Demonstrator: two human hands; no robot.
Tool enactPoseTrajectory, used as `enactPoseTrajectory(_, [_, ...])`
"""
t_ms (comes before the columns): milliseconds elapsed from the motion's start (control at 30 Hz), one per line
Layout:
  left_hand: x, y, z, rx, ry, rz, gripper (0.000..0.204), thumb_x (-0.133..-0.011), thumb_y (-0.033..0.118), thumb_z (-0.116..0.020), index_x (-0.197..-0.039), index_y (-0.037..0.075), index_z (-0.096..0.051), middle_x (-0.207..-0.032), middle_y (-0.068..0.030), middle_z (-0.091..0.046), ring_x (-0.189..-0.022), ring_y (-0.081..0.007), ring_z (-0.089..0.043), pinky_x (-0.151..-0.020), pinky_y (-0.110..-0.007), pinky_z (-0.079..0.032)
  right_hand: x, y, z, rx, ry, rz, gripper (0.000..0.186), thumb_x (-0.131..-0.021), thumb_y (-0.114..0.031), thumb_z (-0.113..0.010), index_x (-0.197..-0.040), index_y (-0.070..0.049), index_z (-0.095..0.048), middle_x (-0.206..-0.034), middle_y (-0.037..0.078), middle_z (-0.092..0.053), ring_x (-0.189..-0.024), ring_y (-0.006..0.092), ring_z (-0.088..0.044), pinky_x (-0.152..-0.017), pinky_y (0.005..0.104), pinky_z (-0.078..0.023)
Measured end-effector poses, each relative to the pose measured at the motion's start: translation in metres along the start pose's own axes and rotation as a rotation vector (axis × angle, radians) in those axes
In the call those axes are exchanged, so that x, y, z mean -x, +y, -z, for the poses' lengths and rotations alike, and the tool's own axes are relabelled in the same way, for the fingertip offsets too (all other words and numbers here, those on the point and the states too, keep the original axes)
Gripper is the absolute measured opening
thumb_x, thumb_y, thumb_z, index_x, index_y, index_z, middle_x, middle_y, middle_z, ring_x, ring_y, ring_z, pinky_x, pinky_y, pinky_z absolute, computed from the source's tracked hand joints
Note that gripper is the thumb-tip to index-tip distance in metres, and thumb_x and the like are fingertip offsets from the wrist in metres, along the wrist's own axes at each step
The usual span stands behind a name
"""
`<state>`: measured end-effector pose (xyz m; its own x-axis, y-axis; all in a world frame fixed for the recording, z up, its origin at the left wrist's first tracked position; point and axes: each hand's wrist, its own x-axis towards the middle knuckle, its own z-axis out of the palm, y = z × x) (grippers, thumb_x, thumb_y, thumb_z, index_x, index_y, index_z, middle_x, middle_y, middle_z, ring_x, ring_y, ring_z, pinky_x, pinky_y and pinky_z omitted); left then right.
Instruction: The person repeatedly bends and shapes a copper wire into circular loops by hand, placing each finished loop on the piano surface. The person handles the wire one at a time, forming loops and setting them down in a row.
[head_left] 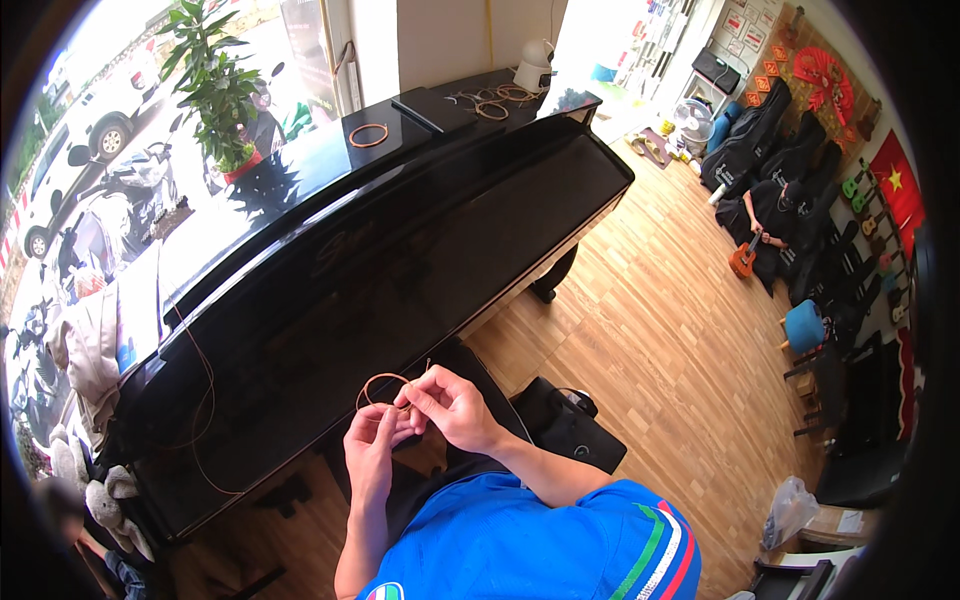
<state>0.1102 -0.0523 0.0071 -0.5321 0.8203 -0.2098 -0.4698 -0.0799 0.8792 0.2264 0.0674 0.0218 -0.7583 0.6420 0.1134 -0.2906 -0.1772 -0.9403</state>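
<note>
My left hand [370, 440] and my right hand [455, 408] are close together at the front edge of a black upright piano [420, 245]. Between them is a thin brown cord [380, 376] bent into a loop, with one short end sticking up beside my right fingers. The left thumb and fingers pinch the lower part of the loop. My right fingers close on the cord where its strands meet, and they hide that spot. A long, thin strand [212, 385] hangs over the piano's left part; I cannot tell whether it joins the held cord.
On the piano top lie a cord ring [387, 132], several tangled coils [490, 102], a white device [535, 68] and a potted plant [222, 110]. A black bag [572, 430] is on the wooden floor to my right. Farther right, a person [775, 215] holds a ukulele [742, 260].
</note>
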Motion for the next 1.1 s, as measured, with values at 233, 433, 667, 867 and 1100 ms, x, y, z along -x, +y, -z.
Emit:
enactPoseTrajectory(233, [-0.005,-0.009,0.008,0.232,-0.017,0.122,0.014,-0.102,0.012,-0.057,-0.109,0.001,-0.06,-0.1,-0.0144,-0.071,-0.089,-0.0222,-0.073,-0.078,-0.032,-0.061,-0.003,0.001,0.003,0.211,-0.016,0.014,0.011,-0.103,-0.012,-0.058,-0.101,-0.001,-0.06,-0.089,0.006,-0.07,-0.078,0.0084,-0.067,-0.071,0.0244,-0.055])
enactPoseTrajectory(433, [-0.005,-0.009,0.005,0.34,-0.059,0.243,0.016,-0.103,0.016,-0.055,-0.111,0.003,-0.059,-0.104,-0.0142,-0.071,-0.096,-0.0238,-0.072,-0.079,-0.034,-0.06,-0.005,-0.001,0.006,0.227,-0.045,-0.036,0.009,-0.103,-0.01,-0.057,-0.102,-0.002,-0.058,-0.102,0.008,-0.072,-0.087,0.0095,-0.068,-0.078,0.0259,-0.056])
enactPoseTrajectory(667, [-0.009,-0.001,0.008,0.374,-0.154,0.36,0.019,-0.103,0.019,-0.053,-0.115,0.004,-0.058,-0.109,-0.0135,-0.07,-0.097,-0.0236,-0.071,-0.078,-0.034,-0.06,-0.006,-0.009,0.008,0.214,-0.127,-0.077,0.013,-0.105,-0.013,-0.053,-0.098,-0.003,-0.055,-0.117,0.013,-0.071,-0.093,0.011,-0.067,-0.084,0.029,-0.056])
enactPoseTrajectory(867, [-0.012,-0.012,0.012,0.365,-0.128,0.32,0.019,-0.102,0.016,-0.055,-0.117,0.004,-0.058,-0.106,-0.0102,-0.07,-0.097,-0.0203,-0.07,-0.081,-0.031,-0.059,-0.008,-0.004,0.016,0.168,-0.186,-0.121,0.013,-0.105,-0.011,-0.051,-0.094,-0.004,-0.052,-0.132,0.017,-0.064,-0.099,0.0116,-0.064,-0.087,0.0298,-0.054])
enactPoseTrajectory(1100, [-0.013,-0.023,0.006,0.477,-0.058,0.255,0.013,-0.098,0.004,-0.061,-0.11,0.002,-0.061,-0.106,-0.0099,-0.069,-0.097,-0.0185,-0.068,-0.09,-0.028,-0.056,-0.009,0.011,0.018,0.134,-0.143,-0.064,0.015,-0.104,-0.011,-0.052,-0.112,-0.001,-0.06,-0.118,0.008,-0.07,-0.089,0.0071,-0.061,-0.085,0.0285,-0.053])
